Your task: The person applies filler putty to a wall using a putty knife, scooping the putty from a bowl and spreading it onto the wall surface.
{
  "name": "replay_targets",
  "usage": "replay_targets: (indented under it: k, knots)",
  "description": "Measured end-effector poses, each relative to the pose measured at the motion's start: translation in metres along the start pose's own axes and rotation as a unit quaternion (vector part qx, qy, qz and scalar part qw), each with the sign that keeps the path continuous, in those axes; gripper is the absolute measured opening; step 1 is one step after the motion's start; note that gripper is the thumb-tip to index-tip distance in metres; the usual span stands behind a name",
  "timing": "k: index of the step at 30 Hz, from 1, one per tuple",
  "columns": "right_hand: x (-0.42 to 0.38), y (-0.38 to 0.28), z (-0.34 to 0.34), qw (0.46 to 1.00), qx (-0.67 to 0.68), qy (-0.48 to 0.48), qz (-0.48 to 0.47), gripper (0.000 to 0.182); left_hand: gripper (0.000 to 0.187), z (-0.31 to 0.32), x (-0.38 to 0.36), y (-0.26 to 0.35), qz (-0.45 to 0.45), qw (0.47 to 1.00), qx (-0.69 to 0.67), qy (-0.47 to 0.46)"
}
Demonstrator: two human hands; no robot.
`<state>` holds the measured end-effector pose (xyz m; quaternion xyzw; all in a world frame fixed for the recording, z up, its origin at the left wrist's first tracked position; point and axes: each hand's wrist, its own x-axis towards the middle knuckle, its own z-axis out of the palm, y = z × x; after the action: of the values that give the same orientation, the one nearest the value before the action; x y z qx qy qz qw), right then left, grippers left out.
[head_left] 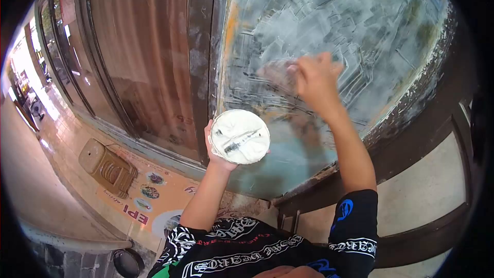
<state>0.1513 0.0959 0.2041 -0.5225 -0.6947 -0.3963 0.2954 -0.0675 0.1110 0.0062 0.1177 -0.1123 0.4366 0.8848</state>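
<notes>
The largest thing before me is the upright panel (319,20), thinly smeared with pale and grey streaks, its lower part a smoother blue-green. Left of the panel stands the framed glass (139,31), reddish-brown folds showing in it. Down and left of the panel, a printed orange banner (175,188) lies on the floor, and 1 brown plastic seat (110,167) sits partly over it.

In front of the panel's lower left edge is 1 round tub (247,163). My left hand (220,160) is clamped on it from below and around the side, its open top facing me. White paste (252,146) fills it close to the rim, looking thick and soft, with dark smudges across the middle. I judge it moderately heavy and likely slippery where paste coats the rim, so the underside and clean wall give the safest hold.

My right hand (316,82) is up against the middle of the panel, fingers closed on 1 flat spreader (278,72). Motion blurs it, so I can't make out its material or exact edge. It looks light and thin, perhaps slightly flexible; the back edge, away from the smear, is where to grip.
</notes>
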Motion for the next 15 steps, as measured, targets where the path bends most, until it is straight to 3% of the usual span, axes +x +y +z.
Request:
replay_targets:
  k: [3, 6, 9, 11, 13, 15]
  knots:
    - [-0.008, -0.002, 0.025, 0.997, -0.013, -0.068, -0.035, 0.011, 0.077, 0.004, -0.002, -0.002, -0.012, 1.000, -0.005, -0.010]
    - [0.026, 0.016, 0.013, 0.997, -0.064, 0.021, 0.038, 0.013, 0.076, 0.005, -0.003, -0.001, -0.001, 1.000, 0.001, 0.005]
    - [0.034, 0.023, -0.016, 0.994, -0.032, 0.099, 0.043, 0.014, 0.074, -0.005, -0.001, -0.001, 0.018, 1.000, 0.010, 0.006]
    - [0.013, 0.014, -0.016, 0.995, -0.028, 0.083, 0.036, 0.013, 0.074, -0.009, -0.002, 0.001, 0.031, 0.998, 0.023, 0.040]
    - [-0.019, 0.004, 0.007, 0.998, 0.006, -0.058, -0.028, 0.013, 0.075, -0.007, -0.005, 0.001, 0.032, 0.999, 0.023, 0.035]
    - [-0.047, 0.000, 0.036, 0.995, -0.007, -0.085, -0.049, 0.013, 0.075, -0.008, -0.006, 0.000, 0.030, 0.999, 0.023, 0.032]
